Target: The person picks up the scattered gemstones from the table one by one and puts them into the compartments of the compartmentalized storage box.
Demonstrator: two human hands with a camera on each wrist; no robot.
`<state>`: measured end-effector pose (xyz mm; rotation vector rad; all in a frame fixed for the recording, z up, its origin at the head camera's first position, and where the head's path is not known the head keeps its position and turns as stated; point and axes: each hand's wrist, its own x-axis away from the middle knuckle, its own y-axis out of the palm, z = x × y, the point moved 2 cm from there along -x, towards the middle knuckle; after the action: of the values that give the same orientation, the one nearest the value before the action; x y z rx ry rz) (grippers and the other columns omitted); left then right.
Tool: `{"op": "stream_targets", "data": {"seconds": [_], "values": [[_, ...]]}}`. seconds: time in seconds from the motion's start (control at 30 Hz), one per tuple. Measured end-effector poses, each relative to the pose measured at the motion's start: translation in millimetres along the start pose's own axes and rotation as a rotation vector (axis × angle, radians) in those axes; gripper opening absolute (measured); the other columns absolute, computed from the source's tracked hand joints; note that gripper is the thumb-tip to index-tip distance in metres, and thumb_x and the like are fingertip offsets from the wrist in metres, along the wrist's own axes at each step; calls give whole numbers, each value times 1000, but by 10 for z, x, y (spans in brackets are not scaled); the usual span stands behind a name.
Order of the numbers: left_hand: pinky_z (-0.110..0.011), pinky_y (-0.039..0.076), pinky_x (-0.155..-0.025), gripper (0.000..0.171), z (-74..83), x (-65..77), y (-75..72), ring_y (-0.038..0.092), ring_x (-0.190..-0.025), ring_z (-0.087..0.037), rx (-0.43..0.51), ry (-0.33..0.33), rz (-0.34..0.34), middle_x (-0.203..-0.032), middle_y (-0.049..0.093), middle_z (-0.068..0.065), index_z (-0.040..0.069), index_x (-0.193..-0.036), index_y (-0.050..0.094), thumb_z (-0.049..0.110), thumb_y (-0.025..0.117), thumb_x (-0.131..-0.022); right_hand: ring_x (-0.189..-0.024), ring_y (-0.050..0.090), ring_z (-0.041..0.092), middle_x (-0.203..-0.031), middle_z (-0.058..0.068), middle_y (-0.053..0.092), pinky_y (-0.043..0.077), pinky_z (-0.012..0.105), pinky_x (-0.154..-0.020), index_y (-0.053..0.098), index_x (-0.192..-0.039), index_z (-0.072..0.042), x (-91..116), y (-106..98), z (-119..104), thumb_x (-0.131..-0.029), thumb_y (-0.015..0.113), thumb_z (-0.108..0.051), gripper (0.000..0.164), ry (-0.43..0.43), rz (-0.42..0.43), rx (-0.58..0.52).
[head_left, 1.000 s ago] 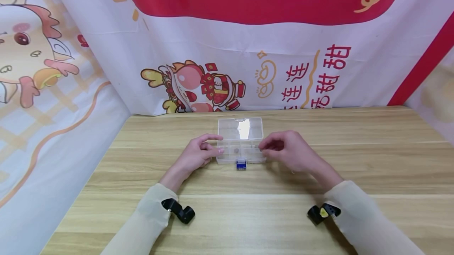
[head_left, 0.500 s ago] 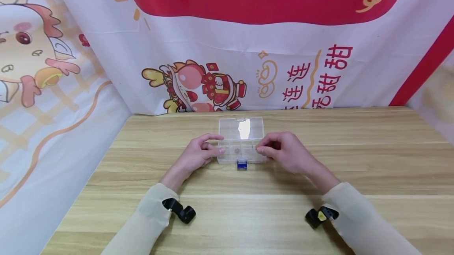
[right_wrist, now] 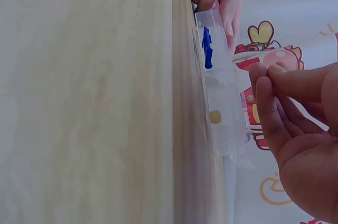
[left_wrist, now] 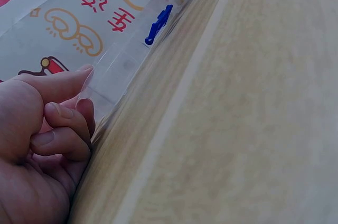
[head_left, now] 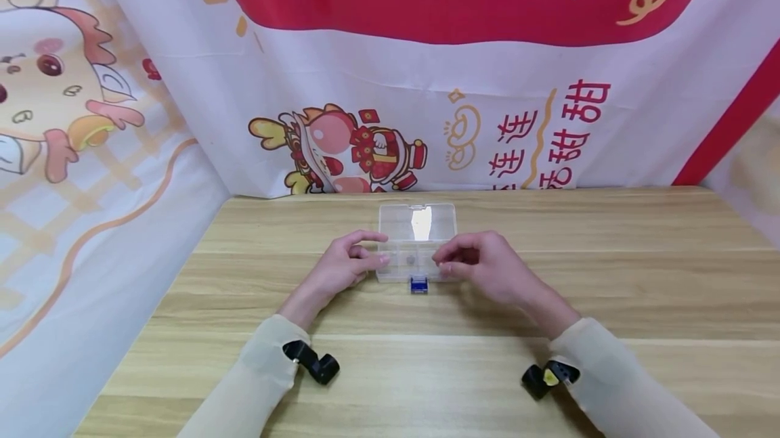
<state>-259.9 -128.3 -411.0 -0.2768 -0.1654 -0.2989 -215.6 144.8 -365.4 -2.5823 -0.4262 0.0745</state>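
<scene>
A clear plastic compartment box [head_left: 396,277] sits on the wooden table, its transparent lid [head_left: 399,221] swung back away from the person. At its front hangs a blue latch [head_left: 418,284]. My left hand [head_left: 338,265] holds the box's left end between index finger and thumb, the other fingers curled. Over the right-hand compartments is my right hand [head_left: 493,269], thumb and index fingertips brought together; I cannot tell whether something tiny is between them. One compartment contains a small grey round piece [head_left: 411,259]. The right wrist view shows a small yellowish piece [right_wrist: 215,117] inside the box.
Behind the table [head_left: 426,370] hangs a white and red printed cloth [head_left: 378,66], and another printed cloth [head_left: 122,235] covers the left side. Black wrist cameras are strapped on both sleeves, low over the tabletop.
My right hand has shifted left, from the box's right end to farther over its compartments. My left hand has stayed at the left end. The head view has drifted slightly.
</scene>
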Motion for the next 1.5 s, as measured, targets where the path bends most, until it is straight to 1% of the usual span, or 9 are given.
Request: {"op": "stream_targets", "data": {"seconds": [0.13,0.33,0.47,0.63,0.8,1.0,1.17,1.5], "values": [[-22,39,-54,42,5,-1,11,46,-60,-13,0,-2,3,-82,66,1,24,-135,69,23,82,-95,-97,70,18,-107,4,79,60,29,-87,81,-109,-10,-12,25,-24,-96,78,-9,13,0,13,15],[-22,39,-55,41,12,8,17,46,-60,-13,-3,-6,2,-81,65,0,24,-135,69,23,81,-96,-98,67,20,-107,2,78,58,33,-89,81,-107,-13,-79,82,-60,-98,76,-8,12,24,14,42],[-23,39,-55,41,21,10,13,46,-60,-14,-3,-12,7,-82,65,0,25,-134,70,23,82,-95,-98,66,20,-108,2,77,57,34,-88,81,-108,-14,-143,117,-91,-99,74,-9,13,20,9,70],[-23,39,-55,42,19,-8,19,47,-61,-14,-9,-17,3,-82,67,-1,26,-135,69,25,83,-95,-96,65,20,-105,2,76,56,33,-86,82,-107,-14,-209,155,-118,-100,74,-10,11,6,10,115],[-23,40,-55,43,6,-20,14,47,-61,-14,-18,-19,0,-82,67,-1,26,-135,69,27,83,-94,-94,64,19,-102,0,75,56,33,-85,82,-106,-14,-271,209,-137,-99,74,-11,10,15,3,156],[-22,40,-55,44,-8,-21,2,48,-62,-13,-30,-21,3,-85,68,-2,26,-136,69,27,83,-94,-87,63,16,-97,0,76,56,31,-80,83,-103,-13,-331,268,-163,-100,74,-11,9,-18,1,216],[-22,40,-55,44,-2,-18,6,47,-62,-13,-28,-19,3,-86,70,-2,26,-136,69,26,83,-95,-84,64,14,-94,1,76,56,30,-79,83,-101,-11,-345,294,-192,-99,74,-10,9,-38,3,253],[-22,40,-55,44,10,2,8,47,-62,-14,-26,-17,3,-85,69,-2,25,-137,68,26,82,-95,-85,64,15,-95,0,76,56,29,-77,84,-103,-13,-353,315,-198,-100,74,-11,10,10,-4,259]]}}
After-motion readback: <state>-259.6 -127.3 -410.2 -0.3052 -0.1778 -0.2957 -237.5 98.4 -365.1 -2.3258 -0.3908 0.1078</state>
